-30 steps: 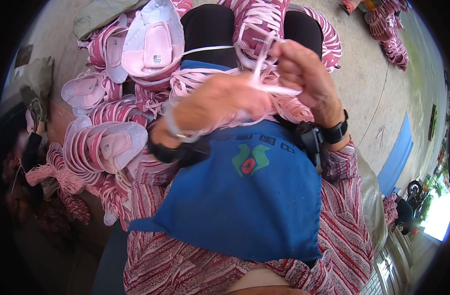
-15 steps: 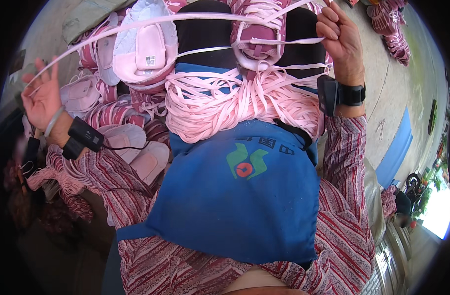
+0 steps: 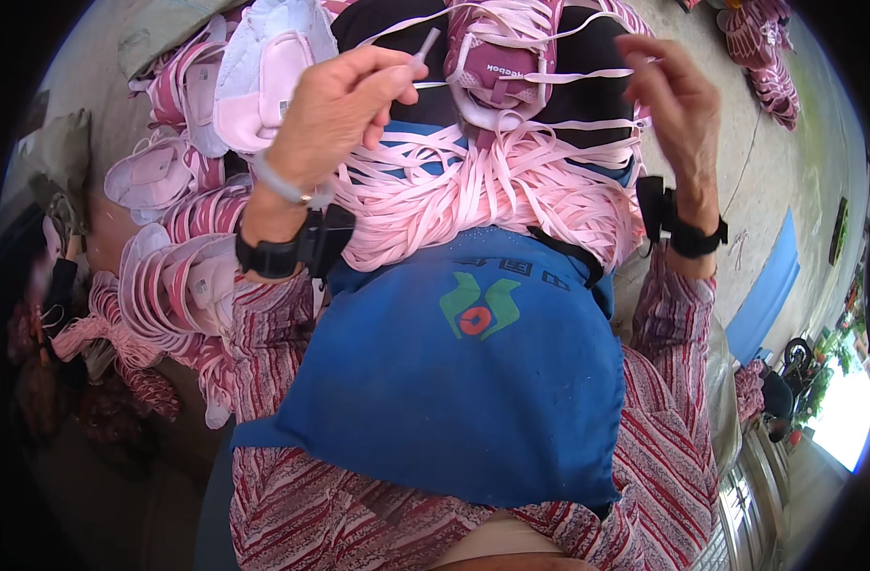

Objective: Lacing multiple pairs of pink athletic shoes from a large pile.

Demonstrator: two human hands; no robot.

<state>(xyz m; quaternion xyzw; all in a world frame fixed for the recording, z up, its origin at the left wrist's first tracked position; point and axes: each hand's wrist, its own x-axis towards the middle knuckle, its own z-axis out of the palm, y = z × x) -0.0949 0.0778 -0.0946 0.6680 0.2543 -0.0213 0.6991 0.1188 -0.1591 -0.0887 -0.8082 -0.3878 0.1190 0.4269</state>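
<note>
A maroon and pink sneaker upper [image 3: 497, 67] lies at the top middle between my dark-clad knees, its tongue and toward-me opening showing. Pale pink lace threads through its eyelets and trails to both sides. My left hand [image 3: 344, 109] is closed in a pinch on a shoelace [image 3: 430, 44], whose tip sticks out past the fingers, left of the upper. On the right, my right hand [image 3: 677, 109] hovers beside a loose lace end, fingers bent and smeared by motion; whether it grips the lace is unclear. A thick bundle of pink laces [image 3: 482, 195] rests across my lap.
Several pink and white sneaker uppers [image 3: 149, 179] are piled at my left, some stacked inside each other [image 3: 173, 285]. A blue apron [image 3: 454, 400] covers my front. More pink uppers [image 3: 763, 62] lie on the concrete floor at far right, near a blue sheet [image 3: 768, 285].
My left hand has swung in from the far left toward the sneaker upper. The long lace stretched out to the left has gone slack. My right hand has moved slightly down and right.
</note>
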